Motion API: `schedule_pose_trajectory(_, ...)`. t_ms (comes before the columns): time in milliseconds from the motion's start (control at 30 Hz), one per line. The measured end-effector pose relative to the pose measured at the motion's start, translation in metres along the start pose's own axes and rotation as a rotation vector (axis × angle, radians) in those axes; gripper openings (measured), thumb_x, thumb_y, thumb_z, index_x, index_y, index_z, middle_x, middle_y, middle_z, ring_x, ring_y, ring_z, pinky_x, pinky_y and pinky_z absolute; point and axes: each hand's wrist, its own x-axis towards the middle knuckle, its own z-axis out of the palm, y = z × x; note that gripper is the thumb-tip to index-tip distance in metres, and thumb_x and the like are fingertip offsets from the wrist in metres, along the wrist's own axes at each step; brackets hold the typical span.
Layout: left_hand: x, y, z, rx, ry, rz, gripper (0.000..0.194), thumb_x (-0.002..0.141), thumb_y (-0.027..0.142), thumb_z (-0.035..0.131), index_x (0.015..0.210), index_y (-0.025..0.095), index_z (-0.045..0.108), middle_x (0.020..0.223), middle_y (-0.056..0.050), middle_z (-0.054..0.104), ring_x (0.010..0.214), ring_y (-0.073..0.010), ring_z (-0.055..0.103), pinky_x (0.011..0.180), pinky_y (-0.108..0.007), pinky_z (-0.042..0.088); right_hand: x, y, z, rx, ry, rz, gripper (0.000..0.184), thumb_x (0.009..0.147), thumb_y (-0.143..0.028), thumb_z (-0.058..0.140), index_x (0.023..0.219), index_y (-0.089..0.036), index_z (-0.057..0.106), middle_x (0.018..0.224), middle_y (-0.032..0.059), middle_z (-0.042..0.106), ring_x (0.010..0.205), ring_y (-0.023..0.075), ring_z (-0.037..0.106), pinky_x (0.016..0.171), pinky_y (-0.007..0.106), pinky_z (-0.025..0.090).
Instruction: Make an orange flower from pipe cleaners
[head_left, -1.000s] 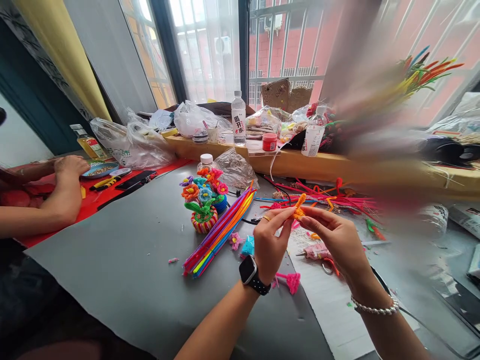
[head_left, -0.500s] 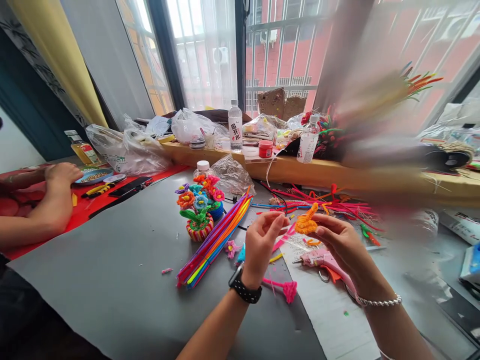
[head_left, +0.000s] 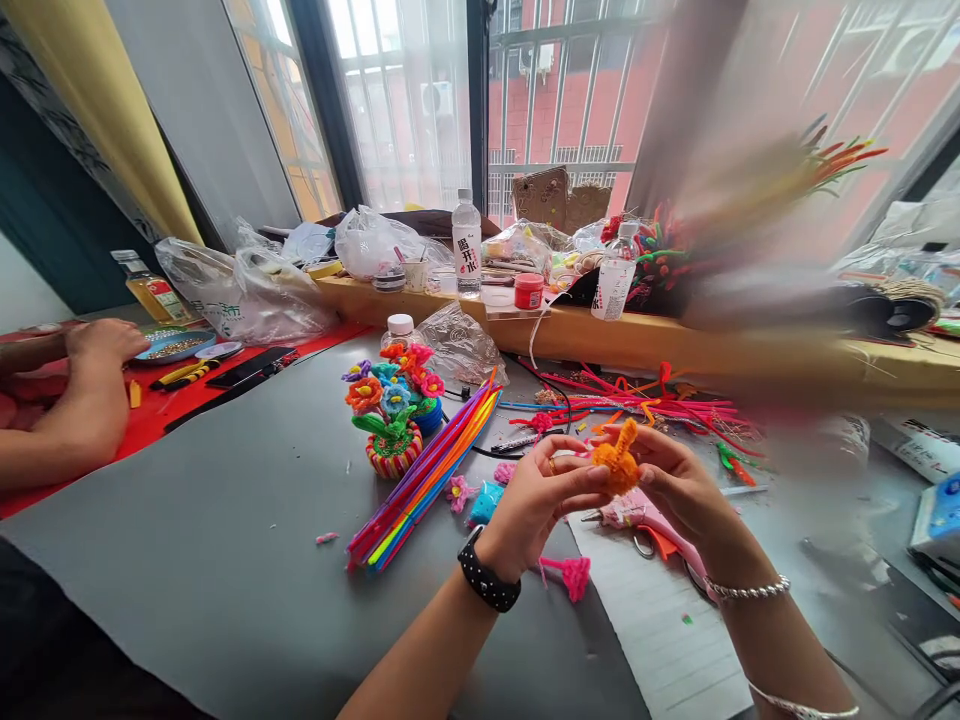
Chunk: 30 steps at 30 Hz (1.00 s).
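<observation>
Between my two hands is an orange pipe-cleaner flower (head_left: 616, 462) with a short stem pointing up, held above the table. My left hand (head_left: 536, 495) pinches its left side with thumb and fingers; my right hand (head_left: 679, 485) grips the right side. Below my hands, a pink pipe-cleaner flower (head_left: 576, 578) lies on the grey table. Beneath my right hand is a pink glue gun (head_left: 652, 520), resting on a white paper sheet (head_left: 675, 645). Left of my hands lies a bundle of coloured pipe cleaners (head_left: 427, 475).
Small pots of pipe-cleaner flowers (head_left: 394, 440) stand behind the bundle. Loose pink pipe cleaners (head_left: 675, 408) spread along the ledge (head_left: 645, 350), which bears bottles and bags. At left, another person's arms (head_left: 82, 400) rest on a red cloth. The right side is partly blurred.
My left hand has moved right and now grips the orange flower, which only my right hand held before. The flower has turned slightly and sits a little lower.
</observation>
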Motion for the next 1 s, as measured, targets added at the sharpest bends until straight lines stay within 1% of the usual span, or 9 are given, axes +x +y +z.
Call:
schedule_pose_trajectory(100, 0.001, -0.001, 0.002, 0.014, 0.113, 0.106, 0.037, 0.057, 0.019, 0.074, 0.086, 0.016, 0.052, 0.068, 0.000, 0.065, 0.063, -0.0120, 0.063, 0.063, -0.023, 0.050, 0.002, 0.007, 0.000, -0.070, 0.079, 0.013, 0.032, 0.069, -0.038, 0.063, 0.098, -0.026, 0.063, 0.103, 0.0051, 0.065, 0.097, 0.0205, 0.058, 0.085, 0.036, 0.045)
schedule_pose_trajectory(200, 0.003, -0.004, 0.003, 0.030, 0.146, 0.192, 0.039, 0.058, 0.020, 0.073, 0.092, 0.015, 0.055, 0.072, -0.002, 0.065, 0.067, -0.0135, 0.063, 0.065, -0.024, 0.050, 0.003, 0.011, 0.000, -0.135, 0.136, 0.038, 0.033, 0.071, -0.042, 0.060, 0.099, -0.024, 0.063, 0.104, 0.0069, 0.065, 0.096, 0.0217, 0.058, 0.085, 0.038, 0.045)
schedule_pose_trajectory(300, 0.004, -0.006, 0.004, 0.047, 0.138, 0.254, 0.039, 0.061, 0.021, 0.071, 0.096, 0.015, 0.058, 0.078, -0.004, 0.067, 0.075, -0.0159, 0.063, 0.068, -0.025, 0.049, 0.003, 0.008, 0.002, -0.179, 0.100, 0.028, 0.037, 0.073, -0.045, 0.056, 0.103, -0.024, 0.062, 0.107, 0.0070, 0.063, 0.098, 0.0223, 0.058, 0.086, 0.039, 0.044)
schedule_pose_trajectory(467, 0.005, -0.008, 0.003, 0.027, 0.194, 0.339, 0.040, 0.063, 0.022, 0.069, 0.100, 0.015, 0.055, 0.082, -0.004, 0.066, 0.080, -0.0165, 0.063, 0.075, -0.028, 0.048, 0.004, -0.005, 0.008, -0.221, -0.027, -0.018, 0.050, 0.068, -0.037, 0.065, 0.116, -0.030, 0.052, 0.123, 0.0051, 0.053, 0.108, 0.0217, 0.052, 0.087, 0.037, 0.045)
schedule_pose_trajectory(533, 0.007, -0.009, 0.001, 0.012, 0.254, 0.346, 0.042, 0.063, 0.022, 0.069, 0.101, 0.016, 0.051, 0.078, -0.002, 0.066, 0.078, -0.0154, 0.063, 0.074, -0.027, 0.048, 0.006, -0.007, 0.009, -0.235, 0.036, -0.027, 0.045, 0.071, -0.037, 0.062, 0.114, -0.029, 0.053, 0.123, 0.0053, 0.053, 0.107, 0.0207, 0.052, 0.085, 0.035, 0.045)
schedule_pose_trajectory(600, 0.009, -0.010, -0.001, 0.009, 0.303, 0.324, 0.043, 0.063, 0.022, 0.069, 0.100, 0.016, 0.048, 0.076, -0.001, 0.065, 0.074, -0.0138, 0.063, 0.073, -0.027, 0.048, 0.008, -0.006, 0.009, -0.267, 0.168, 0.000, 0.036, 0.074, -0.041, 0.057, 0.105, -0.024, 0.059, 0.115, 0.0073, 0.058, 0.102, 0.0209, 0.055, 0.083, 0.035, 0.045)
schedule_pose_trajectory(733, 0.013, -0.013, -0.005, 0.059, 0.301, 0.284, 0.044, 0.064, 0.024, 0.069, 0.100, 0.015, 0.045, 0.078, -0.003, 0.065, 0.074, -0.0140, 0.063, 0.071, -0.026, 0.047, 0.010, -0.001, 0.008, -0.306, 0.354, 0.045, 0.033, 0.072, -0.046, 0.057, 0.089, -0.020, 0.066, 0.102, 0.0081, 0.064, 0.096, 0.0219, 0.056, 0.083, 0.036, 0.044)
schedule_pose_trajectory(867, 0.016, -0.019, -0.008, 0.180, 0.250, 0.323, 0.048, 0.063, 0.026, 0.070, 0.102, 0.015, 0.043, 0.076, -0.004, 0.065, 0.073, -0.0161, 0.063, 0.069, -0.027, 0.046, 0.010, 0.002, 0.009, -0.313, 0.380, 0.018, 0.031, 0.068, -0.043, 0.061, 0.090, -0.021, 0.065, 0.107, 0.0068, 0.061, 0.101, 0.0223, 0.053, 0.085, 0.036, 0.041)
schedule_pose_trajectory(1000, 0.019, -0.023, -0.011, 0.295, 0.210, 0.337, 0.051, 0.061, 0.027, 0.070, 0.103, 0.016, 0.044, 0.075, -0.004, 0.065, 0.074, -0.0172, 0.063, 0.068, -0.027, 0.045, 0.013, 0.007, 0.007, -0.293, 0.399, 0.040, 0.027, 0.065, -0.044, 0.064, 0.077, -0.020, 0.066, 0.108, 0.0061, 0.061, 0.099, 0.0224, 0.053, 0.084, 0.034, 0.040)
